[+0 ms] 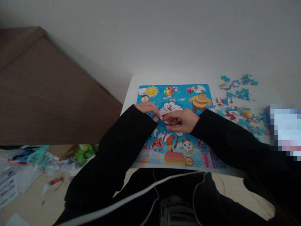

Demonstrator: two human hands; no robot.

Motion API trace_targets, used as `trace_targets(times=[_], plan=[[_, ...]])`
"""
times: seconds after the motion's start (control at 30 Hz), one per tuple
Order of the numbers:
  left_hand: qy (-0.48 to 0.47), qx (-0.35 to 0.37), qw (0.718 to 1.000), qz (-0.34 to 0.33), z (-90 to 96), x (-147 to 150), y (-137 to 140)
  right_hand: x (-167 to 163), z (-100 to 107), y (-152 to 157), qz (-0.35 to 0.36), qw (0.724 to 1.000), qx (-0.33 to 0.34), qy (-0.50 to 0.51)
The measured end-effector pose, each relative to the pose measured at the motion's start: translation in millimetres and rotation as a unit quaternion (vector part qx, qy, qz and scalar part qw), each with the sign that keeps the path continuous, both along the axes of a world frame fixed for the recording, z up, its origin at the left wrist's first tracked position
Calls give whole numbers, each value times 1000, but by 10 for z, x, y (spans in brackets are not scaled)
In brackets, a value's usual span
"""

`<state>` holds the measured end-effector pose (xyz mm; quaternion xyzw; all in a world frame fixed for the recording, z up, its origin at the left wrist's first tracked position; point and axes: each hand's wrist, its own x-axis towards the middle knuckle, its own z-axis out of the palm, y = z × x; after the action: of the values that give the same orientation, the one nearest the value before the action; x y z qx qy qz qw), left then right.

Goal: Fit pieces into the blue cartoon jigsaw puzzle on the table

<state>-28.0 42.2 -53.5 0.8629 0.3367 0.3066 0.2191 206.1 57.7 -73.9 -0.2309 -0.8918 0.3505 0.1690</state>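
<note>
Two bare hands — left hand (pixel 148 110), right hand (pixel 182 121) — on glossy flat cartoon puzzle (pixel 175 94).

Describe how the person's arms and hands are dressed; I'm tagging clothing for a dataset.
Both arms are covered to the wrist by long, loose black sleeves. The left hand and right hand are bare: no gloves, and no rings or watch that I can make out. Thin white cords hang down the front of the black top.

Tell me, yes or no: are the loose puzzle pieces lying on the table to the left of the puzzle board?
No, the loose puzzle pieces lie scattered on the white table to the right of the puzzle board.
</note>
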Motion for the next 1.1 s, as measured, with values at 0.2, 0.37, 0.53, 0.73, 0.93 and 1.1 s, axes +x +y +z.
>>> trace_targets(times=[0.2, 0.37, 0.53, 0.73, 0.93, 1.1], plan=[[-8, 77, 995, 58, 9, -65, 5, -117, 55, -248, 126, 971, 176, -103], [-6, 98, 992, 77, -8, -54, -13, -117, 78, -411, 59, 954, 230, -183], [5, 104, 991, 82, -22, 3, -38, 8, 57, -427, -80, 945, 248, -197], [50, 113, 991, 54, -132, 86, -31, 231, 22, -300, -60, 948, 287, -126], [72, 103, 992, 11, -228, 97, 4, 359, -165, -288, -14, 952, 292, -91], [84, 86, 993, 2, -238, 104, 7, 409, -287, -234, -58, 942, 330, -36]])
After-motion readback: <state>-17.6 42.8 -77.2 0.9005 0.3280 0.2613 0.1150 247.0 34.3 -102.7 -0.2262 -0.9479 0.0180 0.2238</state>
